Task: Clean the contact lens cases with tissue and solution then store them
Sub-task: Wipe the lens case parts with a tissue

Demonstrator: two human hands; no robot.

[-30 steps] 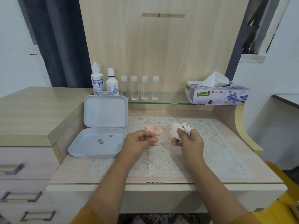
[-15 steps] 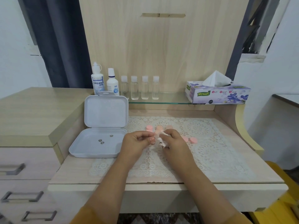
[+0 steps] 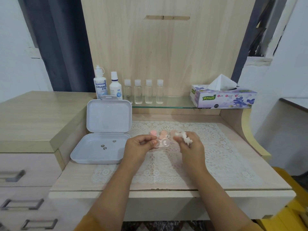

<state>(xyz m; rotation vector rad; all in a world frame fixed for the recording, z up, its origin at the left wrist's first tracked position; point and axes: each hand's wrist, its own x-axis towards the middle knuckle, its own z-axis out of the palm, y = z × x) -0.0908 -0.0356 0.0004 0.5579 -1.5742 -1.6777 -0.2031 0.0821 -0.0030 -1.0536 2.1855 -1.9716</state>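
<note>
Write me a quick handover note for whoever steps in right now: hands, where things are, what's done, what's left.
Left hand pinches the clear lens case above the lace mat.
Right hand grips a crumpled tissue, just clear of the case.
Pink caps lie on the mat behind the hands.
Storage box sits open at left, three small round bits inside.
Solution bottles and tissue box stand on the back shelf.
Done: case uncapped, tissue in hand.
Left: finish wiping, recap, store in box.
</note>
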